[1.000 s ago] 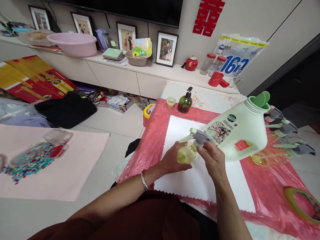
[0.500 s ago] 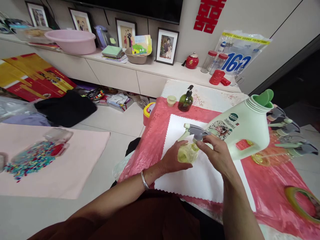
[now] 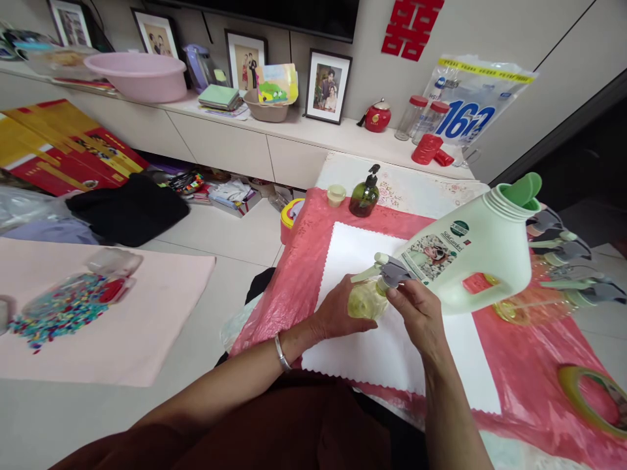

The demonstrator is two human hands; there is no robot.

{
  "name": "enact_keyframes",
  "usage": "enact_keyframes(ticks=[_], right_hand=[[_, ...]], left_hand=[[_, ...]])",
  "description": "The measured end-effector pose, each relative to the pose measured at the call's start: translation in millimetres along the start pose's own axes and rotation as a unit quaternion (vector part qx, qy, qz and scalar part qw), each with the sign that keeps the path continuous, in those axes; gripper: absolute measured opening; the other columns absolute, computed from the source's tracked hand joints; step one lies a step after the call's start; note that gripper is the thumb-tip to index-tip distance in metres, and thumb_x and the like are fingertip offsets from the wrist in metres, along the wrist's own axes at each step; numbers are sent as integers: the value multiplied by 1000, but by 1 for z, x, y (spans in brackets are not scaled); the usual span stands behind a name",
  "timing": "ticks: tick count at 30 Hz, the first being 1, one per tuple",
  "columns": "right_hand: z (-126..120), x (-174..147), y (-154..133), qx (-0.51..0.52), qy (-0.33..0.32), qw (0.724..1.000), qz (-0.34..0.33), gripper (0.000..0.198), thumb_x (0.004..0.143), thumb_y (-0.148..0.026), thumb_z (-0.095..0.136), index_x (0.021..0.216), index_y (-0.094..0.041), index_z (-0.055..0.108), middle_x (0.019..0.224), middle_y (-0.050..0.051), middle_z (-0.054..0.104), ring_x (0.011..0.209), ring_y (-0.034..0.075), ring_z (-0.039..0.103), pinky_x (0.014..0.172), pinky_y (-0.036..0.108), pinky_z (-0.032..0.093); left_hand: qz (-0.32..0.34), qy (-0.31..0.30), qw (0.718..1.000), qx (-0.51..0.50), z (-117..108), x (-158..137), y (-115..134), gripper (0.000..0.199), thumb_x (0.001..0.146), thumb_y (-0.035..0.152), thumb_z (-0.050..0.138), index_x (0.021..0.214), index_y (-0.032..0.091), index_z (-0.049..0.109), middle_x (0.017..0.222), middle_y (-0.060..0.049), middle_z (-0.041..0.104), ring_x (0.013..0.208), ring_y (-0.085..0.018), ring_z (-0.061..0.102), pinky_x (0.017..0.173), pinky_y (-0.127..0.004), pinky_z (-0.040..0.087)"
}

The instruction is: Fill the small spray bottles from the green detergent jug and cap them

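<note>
My left hand [image 3: 337, 308] is wrapped round a clear bottle [image 3: 365, 301] with pale yellow liquid, held tilted above the white scallop-edged mat [image 3: 362, 359]. At the bottle's neck, my right hand [image 3: 416, 316] grips the grey and pale green trigger spray head [image 3: 392, 271]. Whether the head is fully seated on the neck I cannot tell. Just behind the right hand stands a large pale green jug [image 3: 490, 241] with a handle and an open mouth, a green spout piece showing in it. A dark green pump bottle [image 3: 364, 196] and a small cream cup [image 3: 336, 195] stand farther back.
Several spray bottles [image 3: 529, 297] with yellow liquid lie at the right. A roll of tape [image 3: 590, 401] rests on the red plastic sheet [image 3: 529, 378]. On the left, colourful small pieces [image 3: 68, 313] are spread on a pink mat [image 3: 161, 307]. A cabinet [image 3: 220, 137] runs along the wall.
The spray head has shifted slightly right and down and turned a little, with my right hand moving along. My left hand keeps its hold on the bottle.
</note>
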State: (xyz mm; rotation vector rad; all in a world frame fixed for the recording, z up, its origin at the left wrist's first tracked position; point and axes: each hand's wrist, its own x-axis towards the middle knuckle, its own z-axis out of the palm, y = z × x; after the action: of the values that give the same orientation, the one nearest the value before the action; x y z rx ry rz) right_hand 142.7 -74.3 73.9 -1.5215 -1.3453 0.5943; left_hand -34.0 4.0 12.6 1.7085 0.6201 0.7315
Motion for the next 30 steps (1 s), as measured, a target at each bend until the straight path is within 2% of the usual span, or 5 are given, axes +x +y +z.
enact_keyframes(ticks=[8, 15, 21, 25, 30], right_hand=[[6, -8, 2, -4, 25, 998, -64, 27, 103, -45, 66, 104, -19, 74, 106, 3, 63, 94, 16, 59, 83, 23, 45], [18, -16, 8, 0, 52, 996, -77, 25, 105, -44, 66, 117, -23, 71, 121, 3, 60, 110, 19, 59, 93, 25, 47], [31, -21, 11, -11, 101, 991, -85, 27, 103, -43, 70, 119, -21, 73, 96, 1, 64, 81, 13, 59, 76, 21, 48], [39, -23, 6, -5, 131, 988, -84, 28, 102, -43, 68, 116, -19, 73, 95, 2, 65, 83, 15, 61, 77, 22, 50], [52, -28, 8, 1, 165, 984, -70, 31, 101, -42, 68, 115, -15, 71, 98, 5, 65, 87, 17, 63, 78, 23, 53]], left_hand=[[23, 9, 999, 24, 3, -1, -3, 86, 64, 54, 89, 139, 27, 55, 137, -10, 64, 129, -37, 60, 109, -54, 49], [101, -3, 995, 21, -1, 2, 11, 70, 76, 61, 78, 133, 26, 59, 132, -10, 67, 123, -35, 62, 111, -53, 46], [140, 65, 985, 72, 7, -12, 4, 80, 82, 61, 73, 148, 27, 42, 141, -15, 58, 129, -37, 56, 110, -58, 46], [171, 99, 977, 83, 14, -29, 10, 71, 94, 39, 63, 155, 26, 30, 149, -16, 49, 138, -35, 49, 114, -58, 42], [132, 120, 984, -6, 22, -32, 38, 53, 97, 32, 55, 148, 24, 42, 149, -14, 50, 140, -32, 48, 118, -53, 40]])
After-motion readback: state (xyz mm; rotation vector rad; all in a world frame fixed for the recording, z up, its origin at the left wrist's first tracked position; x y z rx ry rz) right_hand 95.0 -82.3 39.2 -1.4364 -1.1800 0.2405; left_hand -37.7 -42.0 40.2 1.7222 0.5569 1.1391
